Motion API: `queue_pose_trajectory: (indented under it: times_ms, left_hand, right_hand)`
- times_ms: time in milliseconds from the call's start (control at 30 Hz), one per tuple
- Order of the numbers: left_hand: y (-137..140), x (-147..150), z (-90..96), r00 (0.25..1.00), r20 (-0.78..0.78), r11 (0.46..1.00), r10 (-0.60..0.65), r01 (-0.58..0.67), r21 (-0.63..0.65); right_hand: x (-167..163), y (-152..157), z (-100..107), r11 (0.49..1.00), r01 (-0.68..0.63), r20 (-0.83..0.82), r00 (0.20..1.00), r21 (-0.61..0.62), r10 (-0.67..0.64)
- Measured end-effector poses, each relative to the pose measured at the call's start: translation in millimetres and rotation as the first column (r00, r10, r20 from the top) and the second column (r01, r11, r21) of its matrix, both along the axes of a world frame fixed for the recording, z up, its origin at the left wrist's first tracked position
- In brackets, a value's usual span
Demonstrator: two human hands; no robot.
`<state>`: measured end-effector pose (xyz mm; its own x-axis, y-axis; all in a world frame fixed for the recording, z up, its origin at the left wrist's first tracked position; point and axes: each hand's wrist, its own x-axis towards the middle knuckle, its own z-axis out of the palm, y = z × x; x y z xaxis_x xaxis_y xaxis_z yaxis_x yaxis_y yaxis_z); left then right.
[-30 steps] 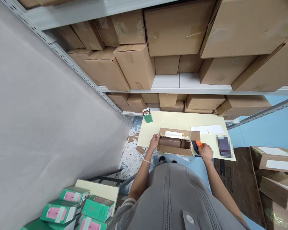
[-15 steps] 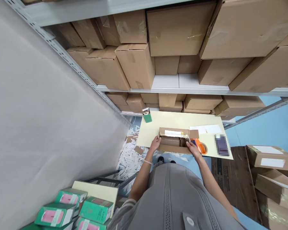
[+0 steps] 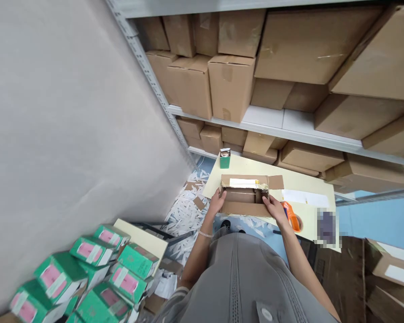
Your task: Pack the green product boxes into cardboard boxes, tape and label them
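Note:
Between my hands is an opened cardboard box with its flaps out and a white label on the far flap. Inside it shows a brown interior; whether anything lies in there I cannot tell. My left hand grips the left end of the box, thumb over the edge. Round the right end closes my right hand. Just right of that hand, an orange tape dispenser lies on the pale yellow tabletop. A small green box, open at the top, stands at the table's far left corner.
Metal shelving full of cardboard boxes rises behind the table. White paper sheets and a blurred dark item lie at the right. Green boxes are piled at lower left. Paper strips litter the floor by the wall.
My view has turned left, bringing more of the green box pile into sight. Both hands keep hold of the cardboard box, which now sits a little farther left over the table.

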<state>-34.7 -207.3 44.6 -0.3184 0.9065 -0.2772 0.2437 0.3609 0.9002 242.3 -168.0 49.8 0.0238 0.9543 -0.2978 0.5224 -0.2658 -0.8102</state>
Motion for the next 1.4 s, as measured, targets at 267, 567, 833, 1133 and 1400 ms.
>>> queue_pose_trajectory:
  times_ms: [267,567,833,1133,1400]
  left_hand:
    - [-69,-29,26.4,0.979,0.04,0.97,0.2,-0.203,0.132]
    - [-214,-34,35.6,0.813,0.076,0.796,0.577,-0.581,0.17]
    - [-375,-19,45.0,0.488,-0.019,0.487,0.873,-0.868,0.091]
    - [-516,-70,70.9,0.217,0.017,0.207,0.976,-0.951,0.231]
    - [-633,-188,76.2,0.196,0.088,0.168,0.977,-0.952,0.256]
  right_hand:
    - [-49,10,29,0.966,-0.242,0.018,0.97,0.096,0.241]
    - [-120,-31,16,0.792,-0.61,-0.002,0.792,0.027,0.611]
    - [-210,-138,15,0.454,-0.889,-0.018,0.454,0.064,0.891]
    - [-332,-271,59,0.13,-0.973,0.069,0.145,0.189,0.987]
    - [-457,-388,66,0.021,-0.982,0.167,0.053,0.188,0.985]
